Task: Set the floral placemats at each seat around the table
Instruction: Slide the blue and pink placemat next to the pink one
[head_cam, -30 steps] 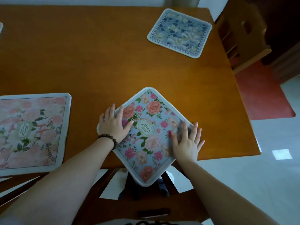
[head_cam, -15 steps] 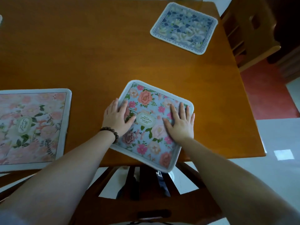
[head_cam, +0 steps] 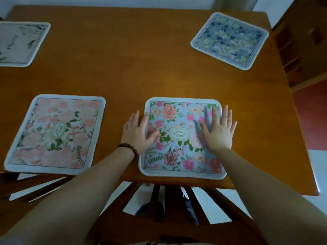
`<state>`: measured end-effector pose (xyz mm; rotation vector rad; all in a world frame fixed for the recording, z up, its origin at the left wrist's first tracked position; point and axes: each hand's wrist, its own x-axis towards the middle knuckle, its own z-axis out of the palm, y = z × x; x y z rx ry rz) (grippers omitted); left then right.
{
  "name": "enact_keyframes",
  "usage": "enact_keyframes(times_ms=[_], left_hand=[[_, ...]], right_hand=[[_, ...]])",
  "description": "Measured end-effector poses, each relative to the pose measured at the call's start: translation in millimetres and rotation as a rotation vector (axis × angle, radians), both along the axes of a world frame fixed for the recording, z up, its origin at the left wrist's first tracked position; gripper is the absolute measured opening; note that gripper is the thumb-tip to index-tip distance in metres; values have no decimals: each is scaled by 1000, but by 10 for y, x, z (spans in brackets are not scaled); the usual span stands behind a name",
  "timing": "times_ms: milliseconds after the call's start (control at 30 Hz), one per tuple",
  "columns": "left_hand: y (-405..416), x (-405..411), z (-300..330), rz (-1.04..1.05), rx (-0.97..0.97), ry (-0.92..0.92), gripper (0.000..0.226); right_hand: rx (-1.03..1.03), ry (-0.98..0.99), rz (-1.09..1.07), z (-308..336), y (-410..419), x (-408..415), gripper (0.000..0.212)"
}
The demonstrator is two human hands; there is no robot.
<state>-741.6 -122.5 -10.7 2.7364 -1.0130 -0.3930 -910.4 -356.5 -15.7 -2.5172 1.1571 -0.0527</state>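
A blue placemat with pink flowers lies square to the table's near edge, its front rim hanging slightly over it. My left hand rests flat on its left side, fingers apart, a bead bracelet on the wrist. My right hand lies flat on its right side, fingers spread. A pink floral placemat lies to the left at the near edge. A dark blue floral placemat sits skewed at the far right corner. A pale placemat lies at the far left.
The wooden table fills the view. A wooden chair back stands under the near edge in front of me. Another wooden chair stands at the right side. White tiled floor and a red floor area show at the right.
Both hands turned the blue pink-flowered placemat from a diamond angle until it lies square with the table edge. The view widened to show the far-left placemat.
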Motion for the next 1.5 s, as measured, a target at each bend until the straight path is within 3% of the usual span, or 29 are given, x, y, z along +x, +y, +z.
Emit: enact_keyframes(times_ms=[100, 400, 567, 767, 1033, 1500], left_hand=[[-229, 316, 64, -55, 54, -55, 81], [-1025, 713, 1, -158, 89, -16, 84], [-1132, 715, -137, -179, 117, 62, 82], [-939, 611, -194, -229, 93, -40, 74], [-335, 475, -137, -118, 73, -50, 69], [735, 82, -50, -11, 139, 36, 82]], right_hand=[[39, -70, -137, -3, 392, -233, 73], [50, 47, -226, -161, 1074, -662, 83], [-30, 90, -266, -268, 1161, -653, 71], [-88, 96, -313, -332, 1160, -575, 60], [-101, 126, -112, -350, 1035, -589, 60], [-131, 203, 313, -220, 710, -550, 62]])
